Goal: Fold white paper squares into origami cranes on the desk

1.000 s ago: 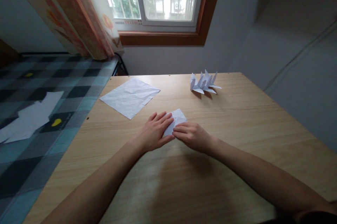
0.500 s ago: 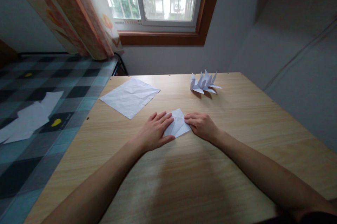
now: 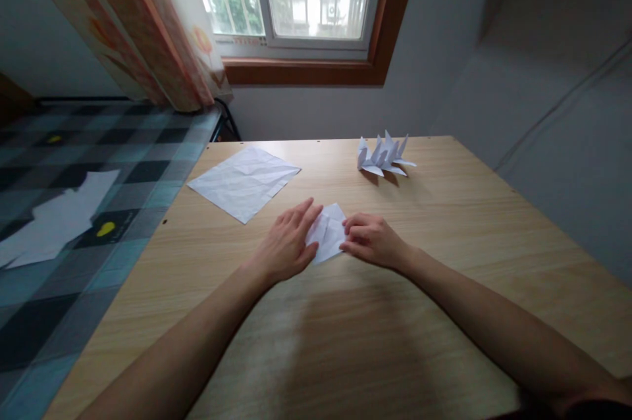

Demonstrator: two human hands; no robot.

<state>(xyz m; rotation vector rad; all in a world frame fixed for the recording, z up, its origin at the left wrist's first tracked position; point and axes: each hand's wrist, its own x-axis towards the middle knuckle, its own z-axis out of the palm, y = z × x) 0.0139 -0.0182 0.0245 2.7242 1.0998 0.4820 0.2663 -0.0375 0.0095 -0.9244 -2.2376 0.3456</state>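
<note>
A small folded sheet of white paper (image 3: 328, 233) lies on the wooden table between my hands, with creases across its face. My left hand (image 3: 289, 242) rests at its left edge, fingers stretched out and thumb apart near the lower corner. At the opposite edge, my right hand (image 3: 370, 239) has its fingers bent and pinched on the paper's right side. The fingertips cover parts of both edges.
A creased square paper sheet (image 3: 244, 183) lies at the table's back left. Several folded paper pieces with upright points (image 3: 384, 157) stand at the back right. Loose paper scraps (image 3: 62, 219) lie on the checkered bedspread (image 3: 39, 328) to the left.
My left hand has tilted, its fingers lifting and its thumb drawing back left. My right hand's fingers have curled inward over the paper's right side, covering its right corner.
</note>
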